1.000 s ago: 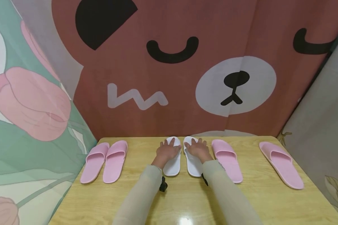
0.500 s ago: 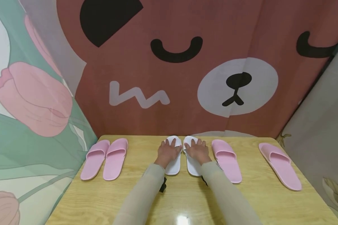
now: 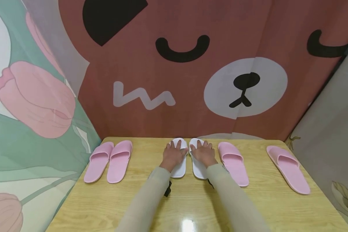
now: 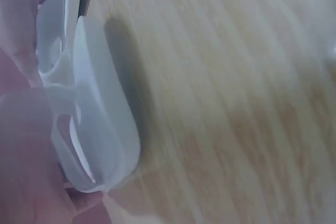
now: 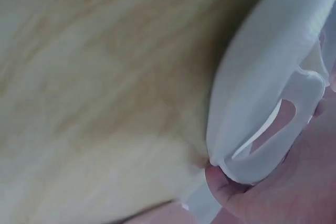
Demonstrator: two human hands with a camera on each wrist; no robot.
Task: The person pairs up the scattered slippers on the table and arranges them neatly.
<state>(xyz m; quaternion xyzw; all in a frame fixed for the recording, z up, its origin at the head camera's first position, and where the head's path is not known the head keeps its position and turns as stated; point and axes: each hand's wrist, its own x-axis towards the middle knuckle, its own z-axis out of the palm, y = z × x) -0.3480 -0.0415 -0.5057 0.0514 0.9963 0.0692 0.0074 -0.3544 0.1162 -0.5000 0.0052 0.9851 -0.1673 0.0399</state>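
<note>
Two white slippers lie side by side in the middle of the wooden tabletop, toes toward the back wall. My left hand (image 3: 173,155) grips the left white slipper (image 3: 178,170) over its strap, thumb on the inner side. Over the strap of the right white slipper (image 3: 198,170) is my right hand (image 3: 203,154), gripping it likewise, fingers spread toward the toe. In the left wrist view, part of a white slipper (image 4: 105,108) shows beside the blurred hand (image 4: 26,166). A thumb meets the edge of the white slipper (image 5: 252,87) in the right wrist view.
A pair of pink slippers (image 3: 118,167) stands at the left of the tabletop (image 3: 145,206). One pink slipper (image 3: 235,167) lies just right of my right hand, another pink slipper (image 3: 291,172) near the right edge. A bear-print curtain (image 3: 185,119) closes off the back.
My left hand and wrist have shifted very slightly right, with the left white slipper still under it. The right hand stays in place; the head view has tilted a little.
</note>
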